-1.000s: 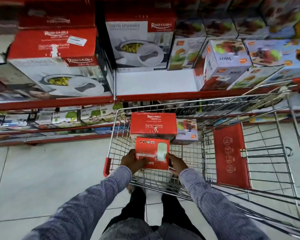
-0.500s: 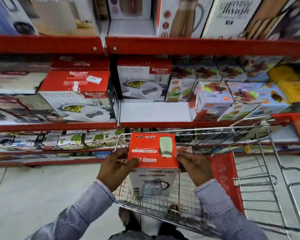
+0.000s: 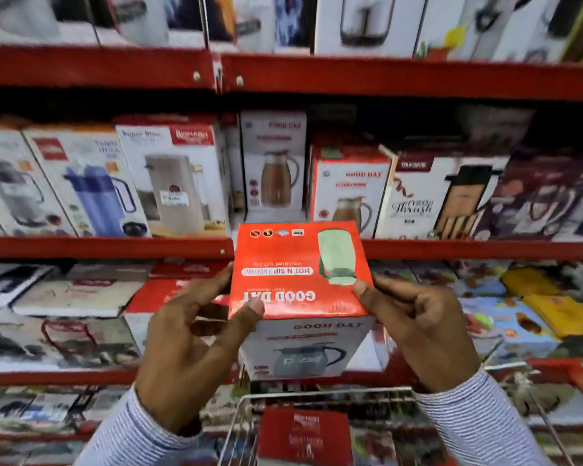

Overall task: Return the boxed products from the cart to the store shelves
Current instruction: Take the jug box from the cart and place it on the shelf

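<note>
I hold the Good Day jug box [image 3: 302,274] upright between both hands, out in front of the red shelves and above the cart. My left hand [image 3: 196,334] grips its left side: the thumb presses the near edge of the red top and the fingers reach along the side wall, their tips hidden behind the box. My right hand [image 3: 418,327] clamps the right top corner, thumb tip on the red face just beside the pale green jug picture; the other fingers curl round the far side, out of sight. The lettering on the top reads upside down to me. The white front face below shows a grey jug, and its lower edge is soft with blur.

Behind the box top stands the middle shelf [image 3: 108,247], whose red lip the box partly covers. On that shelf, just beyond the box, are two more cartons of the same brand [image 3: 350,183] with copper-coloured jugs printed on them. The flask boxes to the left and the dark packs to the right are smeared, so I cannot read most of their print.

Below, only the front rim of the wire cart [image 3: 323,393] shows, with a red box [image 3: 305,435] inside, cut off by the bottom edge. My striped sleeves run out of frame.
</note>
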The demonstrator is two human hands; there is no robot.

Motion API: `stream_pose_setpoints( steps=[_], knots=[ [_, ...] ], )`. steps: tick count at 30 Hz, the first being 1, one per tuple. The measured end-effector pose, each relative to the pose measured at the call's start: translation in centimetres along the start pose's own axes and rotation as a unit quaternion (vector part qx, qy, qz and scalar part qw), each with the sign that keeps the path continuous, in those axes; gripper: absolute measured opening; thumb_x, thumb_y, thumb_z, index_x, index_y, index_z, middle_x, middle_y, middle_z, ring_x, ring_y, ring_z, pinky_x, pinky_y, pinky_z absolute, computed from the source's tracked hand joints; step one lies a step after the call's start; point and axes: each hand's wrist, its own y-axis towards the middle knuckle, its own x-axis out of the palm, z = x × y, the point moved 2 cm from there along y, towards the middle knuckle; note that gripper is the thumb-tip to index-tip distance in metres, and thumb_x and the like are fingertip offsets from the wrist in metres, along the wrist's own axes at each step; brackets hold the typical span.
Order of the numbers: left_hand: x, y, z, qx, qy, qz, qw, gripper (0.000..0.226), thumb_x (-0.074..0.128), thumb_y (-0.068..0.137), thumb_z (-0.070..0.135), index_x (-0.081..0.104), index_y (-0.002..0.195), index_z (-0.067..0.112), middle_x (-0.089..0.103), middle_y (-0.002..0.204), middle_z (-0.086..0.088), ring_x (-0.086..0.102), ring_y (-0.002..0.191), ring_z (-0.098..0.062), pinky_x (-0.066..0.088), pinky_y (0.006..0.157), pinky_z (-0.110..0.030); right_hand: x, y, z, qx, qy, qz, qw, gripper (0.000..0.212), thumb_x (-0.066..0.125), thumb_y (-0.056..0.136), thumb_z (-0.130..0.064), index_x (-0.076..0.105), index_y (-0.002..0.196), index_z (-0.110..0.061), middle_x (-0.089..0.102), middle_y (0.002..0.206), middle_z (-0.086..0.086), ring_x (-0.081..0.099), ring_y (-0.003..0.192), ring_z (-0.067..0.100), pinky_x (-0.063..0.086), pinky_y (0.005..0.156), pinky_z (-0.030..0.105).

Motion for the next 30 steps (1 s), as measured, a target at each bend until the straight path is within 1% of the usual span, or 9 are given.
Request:
stream_pose_setpoints(
  steps=[4,7,9,12,15,18,22,26,30],
  knots=[
    [-2.2,3.2,3.7,0.076,-0.022,0.025,0.997,0.048,0.067,0.076,0.048,0.068,0.119,0.029,0.074,0.102,0.000,0.073,0.086,-0.013,0.059,0.076,-0.032,-0.2,2.9,-4.3,-0.074,0.019,0.000,0.997,0.023,0.070,0.075,-0.029,0.073,0.097,-0.027,0.070,0.064,-0.027,0.063,0.054,-0.011,0.047,0.052,0.007],
    [-3.6,5.5,5.4,0.118,-0.021,0.035,0.992,0.051,0.066,0.077,0.047,0.065,0.124,0.027,0.074,0.107,-0.001,0.074,0.091,-0.018,0.061,0.077,-0.042,0.3,5.2,-6.3,-0.116,0.008,0.004,0.993,0.034,0.071,0.081,-0.023,0.071,0.111,-0.009,0.077,0.091,-0.008,0.072,0.078,-0.003,0.057,0.070,0.015],
    [-4.1,6.9,6.0,0.140,0.002,0.050,0.989,0.050,0.066,0.079,0.045,0.065,0.125,0.026,0.073,0.110,0.003,0.073,0.090,-0.014,0.061,0.077,-0.035,0.9,6.5,-7.1,-0.126,0.015,0.013,0.992,0.034,0.071,0.081,-0.018,0.070,0.112,-0.005,0.075,0.093,-0.015,0.071,0.084,-0.005,0.054,0.073,0.010],
    [-4.6,8.8,5.7,0.149,0.004,0.051,0.988,0.050,0.064,0.080,0.044,0.063,0.127,0.028,0.071,0.115,0.005,0.072,0.092,-0.011,0.061,0.081,-0.034,1.9,8.2,-7.5,-0.134,0.017,0.012,0.991,0.032,0.070,0.082,-0.012,0.069,0.113,-0.005,0.070,0.077,-0.028,0.068,0.081,-0.011,0.051,0.071,0.005],
    [-4.6,10.2,4.4,0.152,0.006,0.048,0.987,0.052,0.065,0.081,0.046,0.061,0.129,0.026,0.069,0.118,0.005,0.071,0.098,-0.011,0.061,0.083,-0.042,2.9,9.2,-7.0,-0.129,0.011,0.005,0.992,0.035,0.069,0.084,-0.014,0.066,0.118,-0.008,0.075,0.100,-0.007,0.070,0.092,-0.003,0.055,0.080,0.014],
    [-4.1,11.3,2.9,0.142,0.015,0.041,0.989,0.055,0.065,0.082,0.040,0.057,0.134,0.023,0.066,0.123,0.008,0.067,0.107,-0.010,0.060,0.087,-0.043,3.7,10.3,-6.1,-0.118,-0.008,0.003,0.993,0.038,0.069,0.085,-0.019,0.064,0.122,-0.011,0.074,0.109,-0.002,0.070,0.097,-0.001,0.056,0.086,0.020],
    [-3.2,13.0,0.5,0.119,0.021,0.038,0.992,0.064,0.063,0.078,0.043,0.052,0.138,0.025,0.064,0.125,0.008,0.066,0.108,-0.009,0.060,0.087,-0.037,4.5,11.8,-4.8,-0.108,-0.042,0.005,0.993,0.038,0.068,0.085,-0.024,0.065,0.122,-0.017,0.074,0.110,-0.003,0.070,0.099,0.000,0.057,0.089,0.029],
    [-2.2,14.7,-1.2,0.098,0.010,0.028,0.995,0.058,0.069,0.085,0.028,0.049,0.140,0.028,0.063,0.121,0.012,0.064,0.104,-0.003,0.055,0.073,-0.010,4.9,13.5,-3.7,-0.091,-0.054,0.011,0.994,0.041,0.068,0.085,-0.027,0.063,0.124,-0.018,0.074,0.111,-0.002,0.069,0.101,0.001,0.056,0.092,0.029],
    [-1.3,16.5,-2.0,0.091,0.027,0.024,0.995,0.055,0.066,0.088,0.025,0.048,0.140,0.030,0.063,0.118,0.009,0.063,0.096,0.001,0.053,0.070,-0.009,5.3,15.4,-2.7,-0.074,-0.067,0.006,0.995,0.039,0.066,0.087,-0.028,0.063,0.125,-0.019,0.074,0.110,-0.002,0.068,0.099,-0.003,0.054,0.089,0.019]
  ],
)
